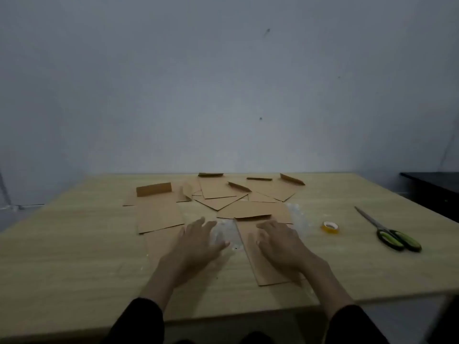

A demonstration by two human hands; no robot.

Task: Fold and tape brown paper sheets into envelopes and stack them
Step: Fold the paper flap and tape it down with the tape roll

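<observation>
A folded brown paper envelope [250,254] lies in front of me on the wooden table [74,256]. My right hand [280,244] rests flat on it with fingers spread. My left hand [196,242] lies flat on the table beside the envelope's left edge, fingers relaxed, partly over another brown sheet [159,242] and a clear plastic film [223,232]. Several more folded envelopes [223,194] with raised flaps lie scattered toward the back. One larger envelope [159,212] sits at the left.
A small roll of yellow-cored tape [330,227] stands right of my right hand. Scissors with green and black handles [392,234] lie farther right. A grey wall rises behind the table; a dark piece of furniture [434,189] stands at the right.
</observation>
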